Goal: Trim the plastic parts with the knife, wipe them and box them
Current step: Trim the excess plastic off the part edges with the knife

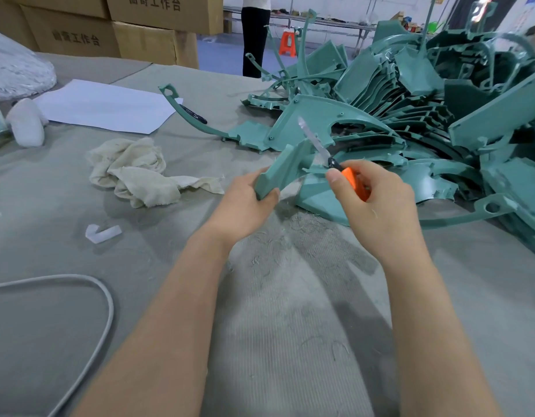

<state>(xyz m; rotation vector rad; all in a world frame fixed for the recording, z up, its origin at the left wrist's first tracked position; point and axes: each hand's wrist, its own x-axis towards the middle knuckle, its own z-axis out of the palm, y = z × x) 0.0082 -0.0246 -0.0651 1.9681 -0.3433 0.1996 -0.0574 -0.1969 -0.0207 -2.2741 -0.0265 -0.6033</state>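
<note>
While tight in grip — one teal part (278,172), left hand (245,204); one knife (333,164), right hand (377,206).

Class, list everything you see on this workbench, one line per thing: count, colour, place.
held part: one, teal, in left grip.
knife: one, orange handle, in right grip.
part pile: many, teal, right side of table.
rag: one, cream, left of held part.
paper: one, white, far left.
cable: one, white, near left.
cartons: several, brown, behind table.
table: one, grey cover.
left grip: one hand, holds the part.
right grip: one hand, holds the knife.
</note>
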